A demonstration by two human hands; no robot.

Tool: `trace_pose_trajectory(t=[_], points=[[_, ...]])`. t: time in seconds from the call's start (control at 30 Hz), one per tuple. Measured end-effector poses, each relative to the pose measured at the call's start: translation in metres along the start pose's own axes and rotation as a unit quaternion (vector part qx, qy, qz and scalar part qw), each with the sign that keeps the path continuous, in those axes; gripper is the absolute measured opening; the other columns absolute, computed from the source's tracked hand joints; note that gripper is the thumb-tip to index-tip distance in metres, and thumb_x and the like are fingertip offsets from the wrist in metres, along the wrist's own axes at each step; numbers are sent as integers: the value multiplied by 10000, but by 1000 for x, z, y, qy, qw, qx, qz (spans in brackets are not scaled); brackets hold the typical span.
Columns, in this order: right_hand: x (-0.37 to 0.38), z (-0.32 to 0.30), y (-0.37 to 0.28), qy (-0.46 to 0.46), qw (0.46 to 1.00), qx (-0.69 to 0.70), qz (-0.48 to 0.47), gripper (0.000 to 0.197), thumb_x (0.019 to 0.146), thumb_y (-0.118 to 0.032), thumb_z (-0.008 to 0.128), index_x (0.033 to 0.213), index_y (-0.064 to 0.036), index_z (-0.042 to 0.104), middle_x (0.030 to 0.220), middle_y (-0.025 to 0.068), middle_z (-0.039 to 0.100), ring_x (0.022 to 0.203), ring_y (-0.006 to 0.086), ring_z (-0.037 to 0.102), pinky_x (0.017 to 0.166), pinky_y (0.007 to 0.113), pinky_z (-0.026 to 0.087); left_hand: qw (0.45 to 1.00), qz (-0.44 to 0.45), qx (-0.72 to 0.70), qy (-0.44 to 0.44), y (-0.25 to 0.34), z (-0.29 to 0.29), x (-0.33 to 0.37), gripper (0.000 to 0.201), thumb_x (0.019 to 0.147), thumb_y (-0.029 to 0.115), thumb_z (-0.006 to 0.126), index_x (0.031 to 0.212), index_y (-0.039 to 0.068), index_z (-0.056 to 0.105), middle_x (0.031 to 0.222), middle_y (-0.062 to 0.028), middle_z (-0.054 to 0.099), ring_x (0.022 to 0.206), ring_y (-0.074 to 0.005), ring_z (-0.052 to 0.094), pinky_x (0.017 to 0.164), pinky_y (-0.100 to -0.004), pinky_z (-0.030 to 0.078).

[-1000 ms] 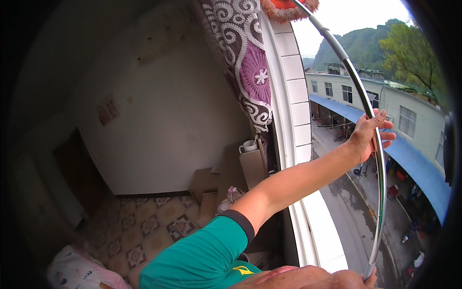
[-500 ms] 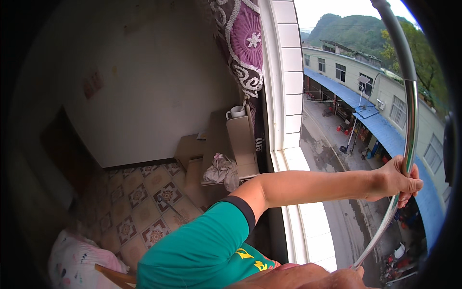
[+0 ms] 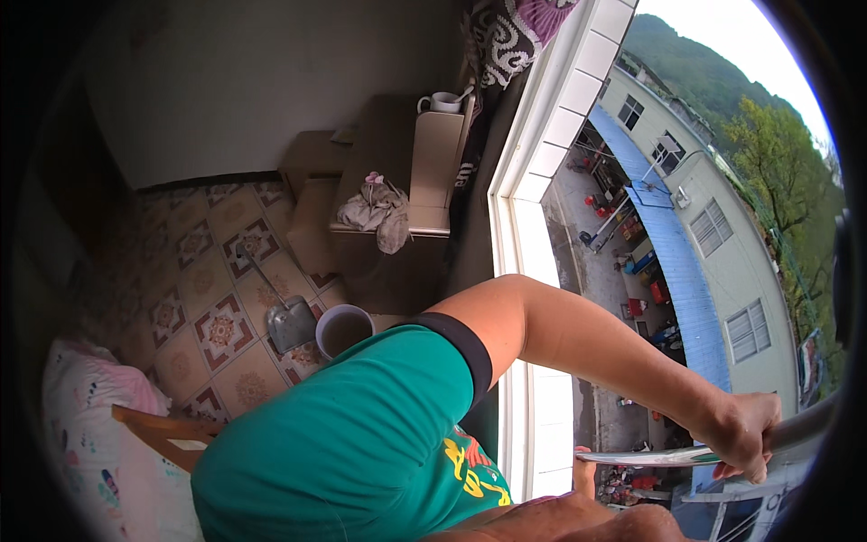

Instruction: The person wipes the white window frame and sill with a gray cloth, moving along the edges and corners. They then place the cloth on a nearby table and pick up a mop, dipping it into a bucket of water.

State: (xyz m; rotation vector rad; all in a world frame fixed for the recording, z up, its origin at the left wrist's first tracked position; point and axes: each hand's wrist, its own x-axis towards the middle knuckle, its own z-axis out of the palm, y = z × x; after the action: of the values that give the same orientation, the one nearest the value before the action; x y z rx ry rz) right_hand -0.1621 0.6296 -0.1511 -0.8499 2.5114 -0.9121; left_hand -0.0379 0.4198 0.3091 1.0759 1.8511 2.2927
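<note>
Outside the window opening, my left hand (image 3: pixel 748 436) is wrapped round a shiny metal pole (image 3: pixel 664 457). The left arm, in a short green sleeve, reaches across the white window frame (image 3: pixel 515 379). Toward the right rim the pole turns into a thicker grey section (image 3: pixel 808 425). At the pole's near end, close to the white-tiled sill (image 3: pixel 553 420), my right hand (image 3: pixel 585 471) grips it; only part of its fingers shows. The pole lies nearly level across the view, and its far end runs out of sight.
Indoors, a grey dustpan (image 3: pixel 292 323) lies beside a bucket (image 3: pixel 345 312) of murky water on patterned tiles. A cabinet (image 3: pixel 438 163) carries a white mug (image 3: pixel 444 102) and a crumpled cloth (image 3: pixel 375 212). A wooden chair back (image 3: pixel 153 434) stands at lower left. Below outside runs a street (image 3: pixel 564 230) with blue roofing (image 3: pixel 691 298).
The pole has swung from steeply upright to nearly level, its grey end going down. My left hand has moved lower with it. The view has shifted, bringing the bucket and dustpan into sight.
</note>
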Motion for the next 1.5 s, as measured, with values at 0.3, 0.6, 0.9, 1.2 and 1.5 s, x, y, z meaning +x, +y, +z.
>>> trace_pose_trajectory(t=[0.3,0.6,0.9,1.2,1.5], points=[[23,-37,-12,51,992,-117,2,364,823,-172,687,1115,30,607,984,189,683,948,328,649,857,410,488,999,46,14,-4,-34,-39,-122,276,803,248,793,746,26,639,613,-56,611,511,-136,590,509,-279,493],[44,-55,-101,149,934,-305,-115,323,821,-153,683,1101,-62,549,1126,136,607,1115,365,510,931,445,427,970,49,78,225,-22,-98,-347,252,862,257,728,983,41,680,1081,-126,649,1117,-269,583,988,-405,430],[38,-51,-288,124,880,-360,-286,394,715,15,660,1089,-76,578,904,87,621,878,289,571,823,405,407,687,121,-249,672,-61,-70,-584,265,932,276,572,814,52,648,963,-109,648,1002,-276,623,893,-374,494],[83,88,-526,-34,776,-396,-490,191,784,-114,620,974,-116,598,770,48,546,779,236,555,735,362,403,282,157,-335,885,-126,-105,-758,146,876,188,583,767,101,539,759,-15,611,802,-204,639,758,-429,540],[79,307,-656,-136,609,-457,-634,152,798,-216,590,893,-127,668,850,35,636,869,217,580,755,352,389,188,86,-416,886,-145,-170,-811,139,910,152,547,778,110,550,694,-39,631,668,-211,650,638,-363,530]])
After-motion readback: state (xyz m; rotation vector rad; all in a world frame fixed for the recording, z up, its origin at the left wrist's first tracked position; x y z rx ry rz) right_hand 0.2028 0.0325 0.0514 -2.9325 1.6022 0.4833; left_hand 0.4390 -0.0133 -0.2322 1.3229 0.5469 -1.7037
